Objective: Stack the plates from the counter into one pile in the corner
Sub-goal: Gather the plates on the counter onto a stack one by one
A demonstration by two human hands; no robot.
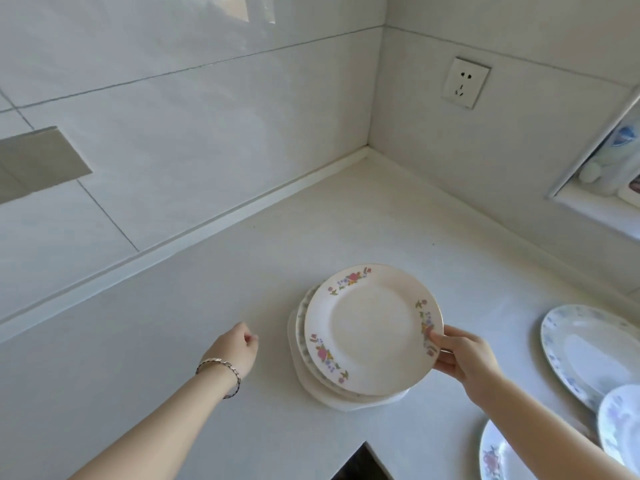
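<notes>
A white plate with pink flower sprigs (372,329) lies on top of a small pile of plates (300,344) on the white counter (173,341). My right hand (460,358) pinches its right rim, thumb on top and fingers underneath. My left hand (237,348), with a bracelet at the wrist, hovers left of the pile with fingers loosely curled and holds nothing. A large plate with a blue pattern (588,351) lies at the right. Two smaller plates sit below it, one with blue flowers (620,424) and one with a pink flower (495,455).
Tiled walls meet at the corner (367,148) behind the pile. A wall socket (465,83) is on the right wall. A window sill (595,209) holds small items at the far right. A dark gap (360,462) opens at the counter's front edge.
</notes>
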